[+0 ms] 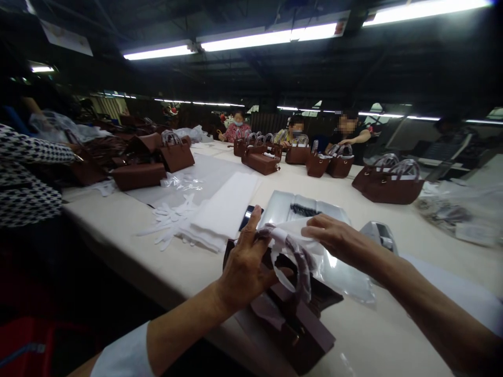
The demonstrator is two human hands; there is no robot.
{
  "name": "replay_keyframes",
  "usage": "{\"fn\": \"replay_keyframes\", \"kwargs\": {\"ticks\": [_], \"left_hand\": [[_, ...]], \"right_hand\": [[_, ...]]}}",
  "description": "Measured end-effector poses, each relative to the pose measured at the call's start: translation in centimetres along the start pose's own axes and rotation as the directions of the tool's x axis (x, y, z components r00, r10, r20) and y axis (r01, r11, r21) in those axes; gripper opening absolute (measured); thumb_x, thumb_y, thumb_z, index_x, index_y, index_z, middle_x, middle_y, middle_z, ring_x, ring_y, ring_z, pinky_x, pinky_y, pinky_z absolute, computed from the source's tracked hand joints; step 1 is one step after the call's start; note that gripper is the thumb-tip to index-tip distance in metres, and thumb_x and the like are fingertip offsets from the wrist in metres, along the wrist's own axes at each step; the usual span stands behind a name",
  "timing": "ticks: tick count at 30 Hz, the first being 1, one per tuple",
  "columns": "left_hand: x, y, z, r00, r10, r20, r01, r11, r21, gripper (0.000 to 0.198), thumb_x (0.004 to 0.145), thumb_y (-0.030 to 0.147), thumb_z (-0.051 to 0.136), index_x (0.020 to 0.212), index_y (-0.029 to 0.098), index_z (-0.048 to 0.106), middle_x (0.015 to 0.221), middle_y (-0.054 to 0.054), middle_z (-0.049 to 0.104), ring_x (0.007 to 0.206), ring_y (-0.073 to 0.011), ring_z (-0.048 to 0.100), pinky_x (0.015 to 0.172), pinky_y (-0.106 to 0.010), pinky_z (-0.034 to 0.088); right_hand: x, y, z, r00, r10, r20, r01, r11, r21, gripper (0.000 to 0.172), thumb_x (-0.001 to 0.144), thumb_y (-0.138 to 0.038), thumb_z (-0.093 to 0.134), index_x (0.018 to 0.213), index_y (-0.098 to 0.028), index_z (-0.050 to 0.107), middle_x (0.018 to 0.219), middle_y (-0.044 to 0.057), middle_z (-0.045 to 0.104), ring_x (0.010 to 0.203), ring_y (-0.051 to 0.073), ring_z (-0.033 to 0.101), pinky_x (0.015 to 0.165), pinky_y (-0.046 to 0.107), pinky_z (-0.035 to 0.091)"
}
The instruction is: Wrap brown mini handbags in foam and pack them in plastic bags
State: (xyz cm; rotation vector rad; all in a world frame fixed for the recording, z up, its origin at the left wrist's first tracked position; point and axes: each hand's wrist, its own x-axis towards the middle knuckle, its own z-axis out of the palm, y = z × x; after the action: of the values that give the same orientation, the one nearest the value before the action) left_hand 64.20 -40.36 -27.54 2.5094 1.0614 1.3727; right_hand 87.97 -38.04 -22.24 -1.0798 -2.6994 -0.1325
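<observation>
A dark brown handbag (293, 327) stands at the table's near edge, its handles (302, 262) covered in clear plastic wrap. My left hand (245, 267) grips the bag at its handles, with the index finger pointing up and the thumb inside the handle loop. A thin white sheet (296, 228) runs around the handle. Its upper end is pinched between the fingers of my right hand (334, 233). Behind the bag lie clear plastic bags (341, 277) and a dark phone-like object (247, 215). The left fingertips are partly hidden by the handles.
White sheets (226, 209) are stacked beside white gloves (173, 214). A tape dispenser-like object (379, 235) sits to the right. More brown handbags (389, 183) line the table (204, 267). A person in a houndstooth sleeve (35, 146) is at left; several people work across the table.
</observation>
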Motion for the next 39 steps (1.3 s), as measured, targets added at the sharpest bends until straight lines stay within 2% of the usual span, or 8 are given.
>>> {"fn": "replay_keyframes", "kwargs": {"ticks": [5,13,17,19,23,28,32,39], "left_hand": [[0.3,0.2,0.6,0.999,-0.031,-0.018,0.031,0.999,-0.011,0.056,0.073,0.040,0.062,0.117,0.012,0.041,0.143,-0.019,0.014,0.130,-0.0293,0.024,0.106,-0.041,0.030],[0.8,0.5,1.5,0.995,-0.101,-0.006,0.100,0.995,-0.015,0.042,0.076,0.032,0.060,0.114,0.017,0.048,0.139,-0.013,0.026,0.122,-0.0258,0.039,0.100,-0.038,0.037],[1.0,0.3,1.7,0.992,-0.123,-0.009,0.122,0.990,-0.077,0.027,0.074,0.026,0.060,0.101,0.021,0.057,0.136,-0.009,0.032,0.117,-0.0256,0.044,0.098,-0.038,0.040],[1.0,0.3,1.8,0.992,-0.127,-0.008,0.125,0.987,-0.102,0.025,0.074,0.025,0.060,0.098,0.021,0.059,0.136,-0.009,0.032,0.116,-0.0253,0.044,0.098,-0.037,0.039],[1.2,0.3,1.8,0.993,-0.116,0.015,0.117,0.986,-0.118,0.020,0.076,0.025,0.058,0.094,0.019,0.061,0.136,-0.008,0.031,0.117,-0.0247,0.042,0.099,-0.037,0.037],[1.3,0.1,1.9,0.996,-0.083,0.025,0.086,0.987,-0.138,0.017,0.075,0.025,0.060,0.091,0.020,0.062,0.136,-0.006,0.031,0.119,-0.0251,0.040,0.100,-0.038,0.036],[1.3,0.0,2.0,0.999,-0.043,-0.001,0.043,0.991,-0.130,0.023,0.076,0.027,0.060,0.097,0.020,0.061,0.135,-0.007,0.032,0.120,-0.0245,0.039,0.101,-0.038,0.035],[0.9,-0.1,1.5,0.993,0.119,-0.012,-0.118,0.991,0.059,0.024,0.073,0.028,0.063,0.094,0.018,0.059,0.147,-0.004,0.011,0.133,-0.0295,0.016,0.108,-0.045,0.023]], "right_hand": [[0.5,-0.3,-0.4,0.997,-0.056,0.058,0.059,0.996,-0.064,0.027,0.084,-0.004,0.035,0.089,-0.017,0.058,0.083,0.009,0.052,0.080,0.016,0.047,0.062,0.025,0.040],[1.2,0.7,1.6,0.994,-0.099,-0.034,0.099,0.995,-0.010,0.026,0.084,-0.004,0.037,0.091,-0.016,0.059,0.083,0.007,0.053,0.077,0.015,0.047,0.066,0.026,0.040],[1.1,-0.7,1.7,0.993,0.068,-0.094,-0.057,0.991,0.121,0.027,0.082,-0.006,0.039,0.098,-0.016,0.058,0.092,0.008,0.056,0.083,0.016,0.053,0.072,0.028,0.044],[-0.3,-2.4,1.4,0.938,0.300,-0.171,-0.273,0.948,0.163,0.028,0.083,-0.013,0.042,0.108,-0.016,0.054,0.106,0.010,0.056,0.093,0.020,0.054,0.078,0.032,0.045],[-3.9,-7.0,0.9,0.745,0.646,-0.170,-0.612,0.762,0.214,0.045,0.080,-0.048,0.049,0.115,-0.020,0.050,0.106,0.011,0.060,0.087,0.027,0.060,0.070,0.039,0.048],[-4.2,-10.9,2.0,0.665,0.747,-0.002,-0.716,0.638,0.284,0.072,0.062,-0.061,0.062,0.119,-0.022,0.046,0.095,0.010,0.063,0.080,0.030,0.060,0.062,0.039,0.048],[-3.0,-11.7,4.0,0.589,0.805,-0.068,-0.764,0.582,0.279,0.057,0.064,-0.045,0.066,0.112,-0.022,0.047,0.095,0.008,0.060,0.085,0.029,0.056,0.068,0.039,0.045],[-3.1,-12.2,5.6,0.565,0.808,-0.170,-0.778,0.589,0.219,0.027,0.074,-0.037,0.059,0.094,-0.021,0.051,0.081,0.004,0.059,0.076,0.023,0.055,0.063,0.031,0.040]]}}
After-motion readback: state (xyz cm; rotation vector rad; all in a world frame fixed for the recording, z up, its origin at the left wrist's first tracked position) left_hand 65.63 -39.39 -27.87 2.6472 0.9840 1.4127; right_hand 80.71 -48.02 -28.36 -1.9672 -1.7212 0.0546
